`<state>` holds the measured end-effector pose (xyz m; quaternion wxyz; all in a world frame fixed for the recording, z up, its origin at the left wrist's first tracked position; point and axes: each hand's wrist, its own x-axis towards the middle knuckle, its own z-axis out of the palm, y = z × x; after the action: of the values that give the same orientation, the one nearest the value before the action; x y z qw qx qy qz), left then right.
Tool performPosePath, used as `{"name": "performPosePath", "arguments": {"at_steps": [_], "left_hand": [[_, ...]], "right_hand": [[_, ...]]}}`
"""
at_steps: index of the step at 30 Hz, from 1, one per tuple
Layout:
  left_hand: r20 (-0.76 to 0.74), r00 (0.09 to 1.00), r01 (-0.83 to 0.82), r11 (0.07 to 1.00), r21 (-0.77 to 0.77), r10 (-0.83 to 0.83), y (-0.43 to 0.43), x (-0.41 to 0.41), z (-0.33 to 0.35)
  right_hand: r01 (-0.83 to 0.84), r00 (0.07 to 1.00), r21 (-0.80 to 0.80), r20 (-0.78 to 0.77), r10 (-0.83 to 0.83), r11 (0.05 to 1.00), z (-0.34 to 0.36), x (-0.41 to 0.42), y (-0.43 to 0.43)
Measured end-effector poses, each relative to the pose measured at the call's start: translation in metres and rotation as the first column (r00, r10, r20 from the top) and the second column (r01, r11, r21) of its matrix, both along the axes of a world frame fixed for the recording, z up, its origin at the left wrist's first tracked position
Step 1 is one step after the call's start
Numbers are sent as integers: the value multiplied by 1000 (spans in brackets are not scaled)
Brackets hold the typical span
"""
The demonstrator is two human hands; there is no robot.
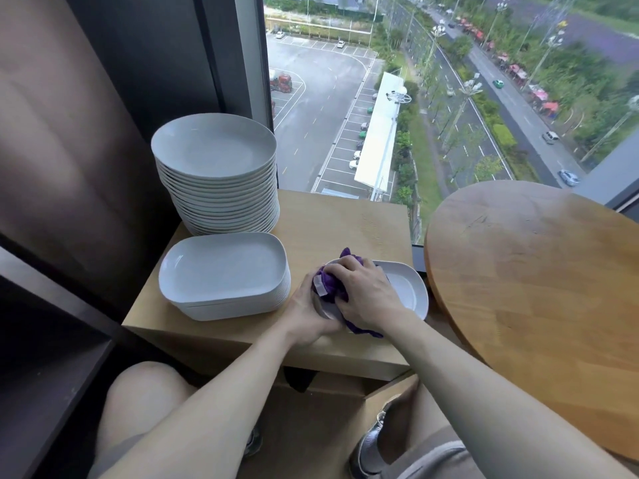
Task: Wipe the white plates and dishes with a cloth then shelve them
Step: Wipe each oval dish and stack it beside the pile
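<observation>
Pressing a bunched purple cloth [332,281] into a shallow white dish [408,288], the right grip [363,292] has its fingers curled over the fabric, clamped on it. The left grip [311,312] clasps the dish's near left rim. The dish sits at the right front of the wooden counter [345,223]. Just left of it stands a stack of rectangular dishes [224,274], and behind that a taller stack of round plates [221,188].

round plates [214,174] behind dishes [224,281], on cabinet [345,223]
</observation>
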<state>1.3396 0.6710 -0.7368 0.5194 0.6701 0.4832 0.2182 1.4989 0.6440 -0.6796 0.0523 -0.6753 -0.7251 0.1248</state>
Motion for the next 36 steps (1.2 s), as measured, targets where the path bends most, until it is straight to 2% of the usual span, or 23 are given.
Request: {"name": "performPosePath", "arguments": {"at_steps": [6, 13, 19, 24, 29, 33, 36], "left_hand": [[6, 1000, 8, 999, -49, -7, -1, -1, -5], [-49, 998, 29, 1000, -7, -29, -4, -3, 2], [-54, 998, 33, 999, 8, -33, -3, -3, 1], [-27, 999, 26, 1000, -6, -26, -2, -2, -1], [-27, 999, 37, 999, -23, -38, -1, -2, -3], [-12, 998, 55, 998, -30, -56, 0, -2, -4], [-16, 998, 65, 998, -22, -65, 1, -4, -4]], "right_hand": [[214, 973, 45, 85, -217, 976, 2, 10, 1], [436, 894, -92, 161, -419, 895, 13, 60, -24], [480, 877, -146, 59, -477, 865, 13, 53, -53], [370, 928, -161, 18, -373, 915, 12, 37, -59], [214, 967, -208, -92, -237, 954, 20, 30, -44], [67, 990, -176, -112, -88, 982, 16, 5, -23], [47, 992, -135, -111, -62, 990, 12, -4, -15]]}}
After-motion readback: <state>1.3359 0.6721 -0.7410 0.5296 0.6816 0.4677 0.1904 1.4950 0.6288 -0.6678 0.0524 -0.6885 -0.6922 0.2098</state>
